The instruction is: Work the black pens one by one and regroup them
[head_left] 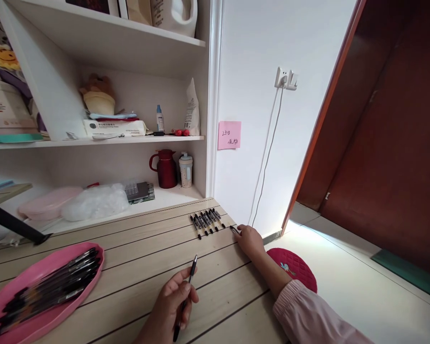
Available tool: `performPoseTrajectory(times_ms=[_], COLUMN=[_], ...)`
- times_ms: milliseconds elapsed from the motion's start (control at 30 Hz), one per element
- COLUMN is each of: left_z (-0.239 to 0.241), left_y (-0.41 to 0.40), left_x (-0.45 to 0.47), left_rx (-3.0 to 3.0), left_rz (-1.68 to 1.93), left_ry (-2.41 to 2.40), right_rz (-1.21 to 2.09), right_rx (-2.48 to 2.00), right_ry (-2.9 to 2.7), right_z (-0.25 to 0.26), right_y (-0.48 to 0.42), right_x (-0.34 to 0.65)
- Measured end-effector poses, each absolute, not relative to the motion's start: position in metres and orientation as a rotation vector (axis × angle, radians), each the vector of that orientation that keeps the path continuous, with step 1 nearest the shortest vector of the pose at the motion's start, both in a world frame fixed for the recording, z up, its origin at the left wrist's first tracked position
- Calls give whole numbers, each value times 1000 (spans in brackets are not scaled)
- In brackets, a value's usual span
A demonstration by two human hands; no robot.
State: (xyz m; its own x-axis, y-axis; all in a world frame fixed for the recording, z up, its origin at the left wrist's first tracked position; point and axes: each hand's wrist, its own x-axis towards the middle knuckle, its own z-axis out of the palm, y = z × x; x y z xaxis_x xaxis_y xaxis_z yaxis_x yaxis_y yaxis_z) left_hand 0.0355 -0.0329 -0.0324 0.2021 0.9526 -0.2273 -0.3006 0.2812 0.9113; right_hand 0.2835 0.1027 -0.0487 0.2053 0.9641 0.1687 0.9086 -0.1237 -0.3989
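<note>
The fingers of the left hand [175, 301] are closed around a thin pen [192, 271]. It is smooth, black and partly see-through, and it leans with one end up past the thumb. The fingers of the right hand [250, 241] are bent down at the far right edge of the counter. A bit of another pen [234, 230] sticks out by them, but I cannot tell if they grip it. A soft pink sleeve [294, 303] with a gathered cuff covers that arm.

Just beside the right hand, a short row of pens [202, 221] lies flat, side by side. They are straight sticks with dark ends and clear, shiny middles.

The counter [143, 263] is pale, like wood, with long dark lines across it. Over on the left sits a pink tray [39, 272], long and rounded, with a wavy rim. A heap of black pens [53, 289] lies in it.

Below the right arm is a round red cushion [304, 272] with stitched squares. Behind the counter stand a shiny dark red jug [167, 169] and a speckled cup [186, 174], near a crinkly, cloudy plastic bag [96, 203].
</note>
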Motion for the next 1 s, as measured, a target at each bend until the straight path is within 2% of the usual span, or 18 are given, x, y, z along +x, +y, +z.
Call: performPoseTrajectory(times_ms=[1000], left_z=[-26], left_y=[-36], left_x=[36], left_rx=[860], left_rz=[1009], left_ry=[953], right_rz=[145], right_rx=[-2152], right_ry=[-1786], right_z=[-48], right_y=[87], right_x=[287])
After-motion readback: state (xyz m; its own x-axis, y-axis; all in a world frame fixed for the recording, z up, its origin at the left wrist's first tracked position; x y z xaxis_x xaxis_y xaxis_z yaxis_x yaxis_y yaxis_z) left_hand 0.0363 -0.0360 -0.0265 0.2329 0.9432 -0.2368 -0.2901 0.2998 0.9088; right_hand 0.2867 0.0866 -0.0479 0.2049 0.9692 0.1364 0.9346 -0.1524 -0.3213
